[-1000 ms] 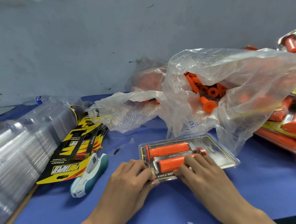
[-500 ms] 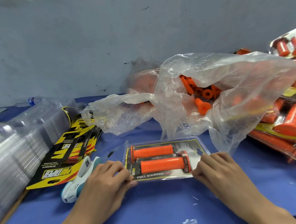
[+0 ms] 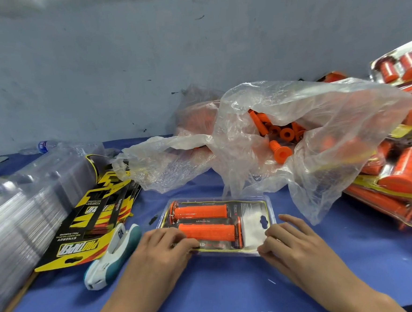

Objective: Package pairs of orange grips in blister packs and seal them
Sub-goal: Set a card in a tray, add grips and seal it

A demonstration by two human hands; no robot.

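A clear blister pack (image 3: 250, 228) lies flat on the blue table (image 3: 233, 283) in front of me, holding two orange grips (image 3: 201, 212) side by side over a printed card. My left hand (image 3: 158, 254) pinches the pack's near left edge. My right hand (image 3: 294, 244) pinches the near right corner with curled fingers. Behind the pack, a crumpled clear plastic bag (image 3: 319, 123) holds several loose orange grips (image 3: 280, 150).
A white and teal stapler (image 3: 114, 257) lies left of my left hand. Yellow and black printed cards (image 3: 90, 227) fan out beside stacked empty clear blisters (image 3: 21, 217) at the left. Finished packs (image 3: 397, 181) pile up at the right. A grey wall stands behind.
My hands slid from the pack's middle out to its near left and right edges. The pack turned from slanted to square in front of me.
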